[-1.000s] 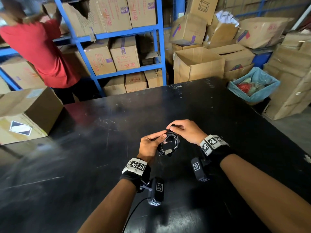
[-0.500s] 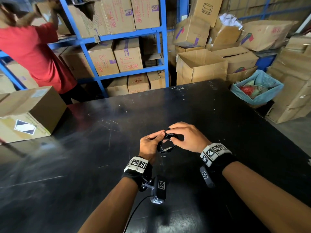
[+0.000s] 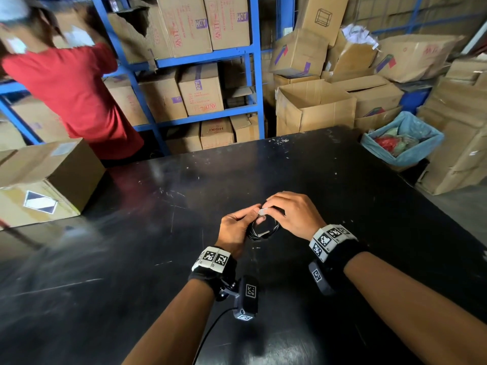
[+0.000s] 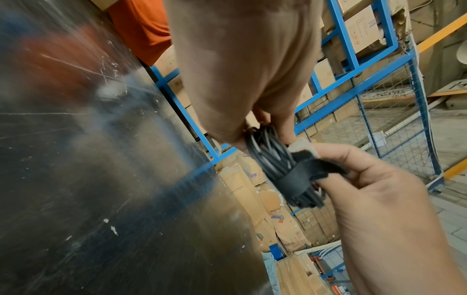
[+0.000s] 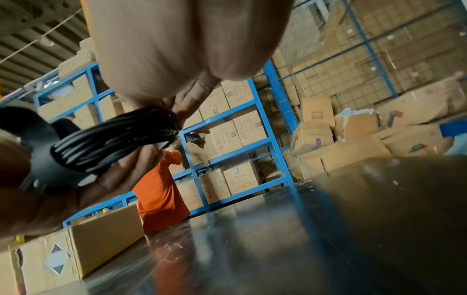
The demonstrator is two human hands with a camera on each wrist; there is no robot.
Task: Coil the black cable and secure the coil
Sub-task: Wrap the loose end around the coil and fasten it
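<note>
The black cable (image 3: 263, 229) is wound into a small coil and held just above the black table (image 3: 342, 206). My left hand (image 3: 234, 227) grips the coil's left side between thumb and fingers. My right hand (image 3: 295, 214) covers the coil's top right. In the left wrist view a black strap (image 4: 295, 179) is looped round the bundled turns of the cable (image 4: 265, 153), and my right hand (image 4: 379, 189) pinches the strap's end. In the right wrist view the coil (image 5: 113, 143) lies in my left hand (image 5: 113, 179), under my right hand (image 5: 177, 40).
A cardboard box (image 3: 44, 180) stands on the table's left edge. A person in a red shirt (image 3: 76, 96) works at blue shelving (image 3: 253, 75) filled with boxes behind the table. More boxes and a blue-lined bin (image 3: 400, 138) stand at the right.
My right hand has come down over the coil's top, and my hands are closer together. The open loop is now squeezed into a tighter bundle.
</note>
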